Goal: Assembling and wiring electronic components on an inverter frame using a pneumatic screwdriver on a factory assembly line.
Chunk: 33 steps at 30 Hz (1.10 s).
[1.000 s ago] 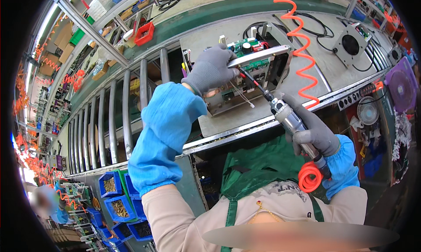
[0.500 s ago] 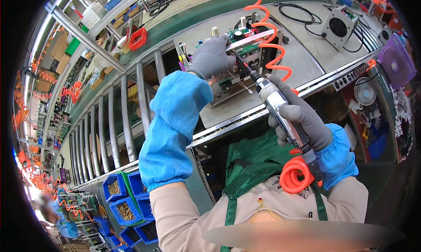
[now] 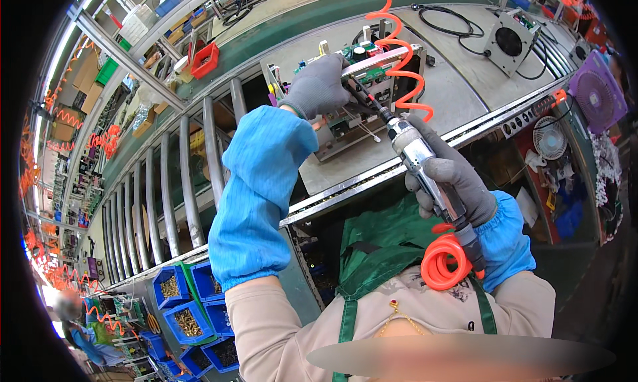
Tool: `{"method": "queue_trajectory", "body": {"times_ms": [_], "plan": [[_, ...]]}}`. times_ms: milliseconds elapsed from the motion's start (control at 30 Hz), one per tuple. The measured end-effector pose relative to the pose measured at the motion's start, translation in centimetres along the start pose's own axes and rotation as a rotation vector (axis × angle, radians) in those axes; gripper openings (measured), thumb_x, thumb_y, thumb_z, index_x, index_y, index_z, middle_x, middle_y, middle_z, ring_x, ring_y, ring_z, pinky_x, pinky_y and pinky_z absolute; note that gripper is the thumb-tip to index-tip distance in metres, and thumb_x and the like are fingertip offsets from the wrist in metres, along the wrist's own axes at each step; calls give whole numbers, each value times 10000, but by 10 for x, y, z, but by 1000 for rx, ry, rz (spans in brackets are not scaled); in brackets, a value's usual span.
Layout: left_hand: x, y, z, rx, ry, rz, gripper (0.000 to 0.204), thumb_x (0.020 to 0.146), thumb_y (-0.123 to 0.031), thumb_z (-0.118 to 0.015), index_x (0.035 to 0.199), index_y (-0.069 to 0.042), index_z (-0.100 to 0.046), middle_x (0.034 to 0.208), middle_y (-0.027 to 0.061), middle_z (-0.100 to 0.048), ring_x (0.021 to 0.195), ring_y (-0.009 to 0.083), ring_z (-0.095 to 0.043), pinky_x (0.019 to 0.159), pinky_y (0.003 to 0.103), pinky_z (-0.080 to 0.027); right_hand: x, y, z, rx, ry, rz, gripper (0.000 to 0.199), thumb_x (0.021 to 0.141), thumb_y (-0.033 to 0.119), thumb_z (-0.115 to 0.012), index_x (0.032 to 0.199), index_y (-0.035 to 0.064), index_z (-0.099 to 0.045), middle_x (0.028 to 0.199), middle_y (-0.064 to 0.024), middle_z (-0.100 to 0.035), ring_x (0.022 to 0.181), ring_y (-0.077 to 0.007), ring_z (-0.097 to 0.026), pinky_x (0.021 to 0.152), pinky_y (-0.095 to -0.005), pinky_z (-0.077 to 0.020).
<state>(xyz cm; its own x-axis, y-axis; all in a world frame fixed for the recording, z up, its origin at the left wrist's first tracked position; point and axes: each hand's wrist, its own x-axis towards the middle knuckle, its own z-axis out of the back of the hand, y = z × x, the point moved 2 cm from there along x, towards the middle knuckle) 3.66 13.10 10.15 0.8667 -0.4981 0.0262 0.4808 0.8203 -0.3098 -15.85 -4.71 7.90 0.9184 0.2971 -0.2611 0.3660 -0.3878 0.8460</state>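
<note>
Factory bench (image 3: 465, 89) carries a rigid, likely fragile circuit board assembly (image 3: 359, 83); left hand (image 3: 318, 86) clasps its metal edge, right hand (image 3: 452, 182) clenches the pneumatic screwdriver (image 3: 412, 149)

- left hand (image 3: 318, 86) grey-gloved, arm stretched forward, blue sleeve cover, fingers curled in a grasp
- right hand (image 3: 450, 182) grey-gloved, fist closed, forearm bent close to chest
</note>
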Motion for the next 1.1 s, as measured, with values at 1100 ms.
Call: {"method": "queue_trajectory", "body": {"times_ms": [1100], "plan": [[7,-4,-3,79,-91,33,396,706,-269,-697,1051,-75,-676,973,173,-683,930,317,-659,837,393,-512,4,-4,-2,-109,-60,0,879,724,73,-597,1505,165,-204,788,-111,-570,494,-174,-580,452,-292,-488]]}}
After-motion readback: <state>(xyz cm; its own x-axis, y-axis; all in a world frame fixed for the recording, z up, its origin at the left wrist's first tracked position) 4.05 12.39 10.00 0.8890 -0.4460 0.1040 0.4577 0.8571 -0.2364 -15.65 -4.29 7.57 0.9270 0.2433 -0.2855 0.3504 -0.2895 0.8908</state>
